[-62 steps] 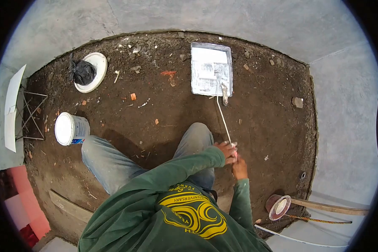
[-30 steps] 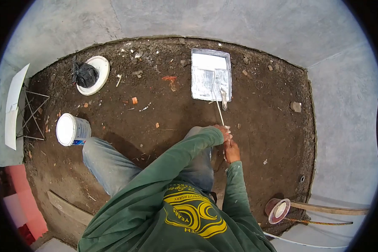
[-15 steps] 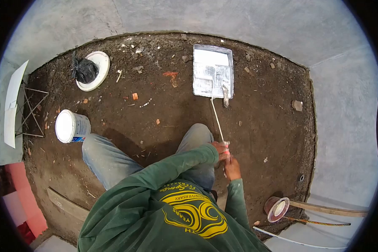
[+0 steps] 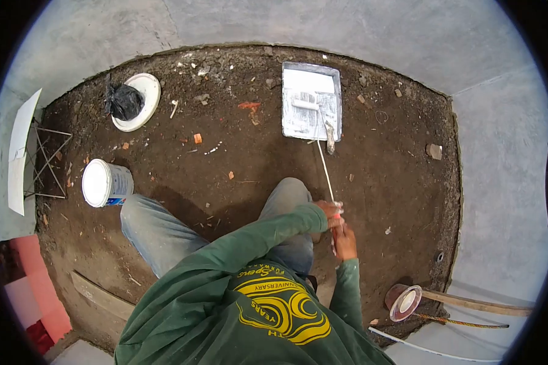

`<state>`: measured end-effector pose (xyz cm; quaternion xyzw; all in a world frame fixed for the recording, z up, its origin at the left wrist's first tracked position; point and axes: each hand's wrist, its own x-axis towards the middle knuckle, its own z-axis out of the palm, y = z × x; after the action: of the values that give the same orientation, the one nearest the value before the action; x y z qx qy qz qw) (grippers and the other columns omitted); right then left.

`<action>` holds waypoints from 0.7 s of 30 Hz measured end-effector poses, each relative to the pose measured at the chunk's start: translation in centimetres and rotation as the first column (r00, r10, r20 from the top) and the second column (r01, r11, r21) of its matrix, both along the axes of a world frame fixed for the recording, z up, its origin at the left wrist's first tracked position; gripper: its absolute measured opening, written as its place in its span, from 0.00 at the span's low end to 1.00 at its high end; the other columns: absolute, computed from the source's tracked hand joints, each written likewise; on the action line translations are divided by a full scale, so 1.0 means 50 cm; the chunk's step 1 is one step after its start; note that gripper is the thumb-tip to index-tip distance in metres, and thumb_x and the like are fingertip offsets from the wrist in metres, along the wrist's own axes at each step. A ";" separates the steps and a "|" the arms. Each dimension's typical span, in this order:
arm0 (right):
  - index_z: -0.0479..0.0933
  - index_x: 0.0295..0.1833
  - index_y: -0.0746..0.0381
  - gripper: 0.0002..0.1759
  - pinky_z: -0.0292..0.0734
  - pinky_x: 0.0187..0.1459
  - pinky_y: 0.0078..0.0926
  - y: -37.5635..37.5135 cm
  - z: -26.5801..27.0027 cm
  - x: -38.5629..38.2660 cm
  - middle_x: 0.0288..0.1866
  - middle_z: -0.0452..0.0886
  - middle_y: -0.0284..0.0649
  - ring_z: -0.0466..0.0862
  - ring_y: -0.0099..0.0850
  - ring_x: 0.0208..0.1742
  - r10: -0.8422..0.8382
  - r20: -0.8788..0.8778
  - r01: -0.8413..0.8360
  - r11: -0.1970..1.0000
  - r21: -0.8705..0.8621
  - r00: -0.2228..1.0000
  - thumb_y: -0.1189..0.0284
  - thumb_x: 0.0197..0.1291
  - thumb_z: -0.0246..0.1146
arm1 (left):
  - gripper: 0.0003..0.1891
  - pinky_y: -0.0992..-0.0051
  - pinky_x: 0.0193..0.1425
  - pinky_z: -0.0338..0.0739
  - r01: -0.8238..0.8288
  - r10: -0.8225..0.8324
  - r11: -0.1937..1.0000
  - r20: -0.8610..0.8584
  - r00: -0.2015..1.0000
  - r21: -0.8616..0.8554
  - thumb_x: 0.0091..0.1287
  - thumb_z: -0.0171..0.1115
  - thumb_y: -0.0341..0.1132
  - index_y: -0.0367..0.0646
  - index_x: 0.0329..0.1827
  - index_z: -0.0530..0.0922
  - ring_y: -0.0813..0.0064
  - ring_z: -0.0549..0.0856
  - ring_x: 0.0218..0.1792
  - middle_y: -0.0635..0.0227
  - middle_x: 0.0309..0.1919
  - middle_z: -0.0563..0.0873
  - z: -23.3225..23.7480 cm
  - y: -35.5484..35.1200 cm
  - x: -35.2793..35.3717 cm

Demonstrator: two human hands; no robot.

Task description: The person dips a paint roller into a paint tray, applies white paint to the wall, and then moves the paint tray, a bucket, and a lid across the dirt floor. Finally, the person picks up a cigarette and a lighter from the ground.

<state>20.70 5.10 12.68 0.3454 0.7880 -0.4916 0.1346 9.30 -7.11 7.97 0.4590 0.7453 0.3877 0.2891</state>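
Paint roller (image 4: 305,105): its white sleeve sits inside the paint tray (image 4: 313,66), on the streaked part just on the near side of the pooled white paint (image 4: 307,80). Tray lies on the bare earth floor (image 4: 383,176), ahead of the person and a little left of the hands.

Axes: sleeve lies crosswise, nearly left to right. Long pale rod (image 4: 325,170) runs from the tray back toward the body, leaning slightly right as it comes. So the sleeve is straight out from the hands and a touch left, at the rod's far end.

Left hand (image 4: 330,213): closed around the pinkish handle (image 4: 337,215), the forward grip, so nearer the sleeve. Left forearm crosses over the right thigh (image 4: 289,201) to get there.

Right hand (image 4: 345,243): clenched on the handle's rear end, just behind the left, closer to the body. Exact finger placement on both too small to tell.

Also in the tray: a paint brush (image 4: 330,140), right of the rod, its handle end overhanging the near rim. Well off to the left: a white bucket (image 4: 106,182) on the soil, beside the left knee (image 4: 137,210).
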 end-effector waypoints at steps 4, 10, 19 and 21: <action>0.72 0.36 0.63 0.17 0.66 0.16 0.28 0.015 0.030 0.057 0.17 0.73 0.38 0.73 0.28 0.14 -0.038 0.106 0.036 0.999 0.023 0.994 0.59 0.63 0.50 | 0.31 0.62 0.65 0.62 0.029 -0.029 1.000 0.037 0.999 0.001 0.66 0.41 0.59 0.45 0.62 0.67 0.55 0.69 0.61 0.60 0.67 0.61 0.019 0.014 0.060; 0.73 0.40 0.63 0.16 0.66 0.15 0.29 0.009 0.000 -0.034 0.18 0.74 0.37 0.74 0.27 0.14 0.028 0.034 -0.030 0.998 0.052 0.999 0.61 0.64 0.48 | 0.29 0.63 0.62 0.66 -0.003 0.009 0.993 0.045 0.999 -0.122 0.65 0.42 0.57 0.45 0.60 0.69 0.54 0.71 0.59 0.58 0.67 0.60 0.011 0.008 0.001; 0.70 0.31 0.63 0.20 0.62 0.15 0.28 0.011 -0.086 -0.113 0.17 0.71 0.36 0.70 0.27 0.13 0.125 -0.254 -0.082 0.981 0.176 0.959 0.58 0.65 0.48 | 0.30 0.63 0.65 0.63 -0.128 0.128 0.992 -0.018 0.992 -0.017 0.66 0.43 0.56 0.44 0.64 0.65 0.57 0.68 0.62 0.59 0.69 0.58 -0.058 0.022 -0.083; 0.70 0.30 0.63 0.19 0.63 0.16 0.29 -0.001 -0.057 -0.056 0.17 0.71 0.36 0.71 0.27 0.14 0.050 -0.174 -0.034 0.995 0.095 0.984 0.58 0.65 0.48 | 0.31 0.63 0.65 0.62 -0.079 0.079 0.996 -0.014 0.997 -0.034 0.66 0.43 0.57 0.43 0.64 0.64 0.57 0.68 0.62 0.59 0.68 0.58 0.014 -0.013 -0.045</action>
<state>17.88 5.03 9.86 0.2898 0.8255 -0.4807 0.0589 7.03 -7.75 8.66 0.4267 0.7711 0.3832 0.2766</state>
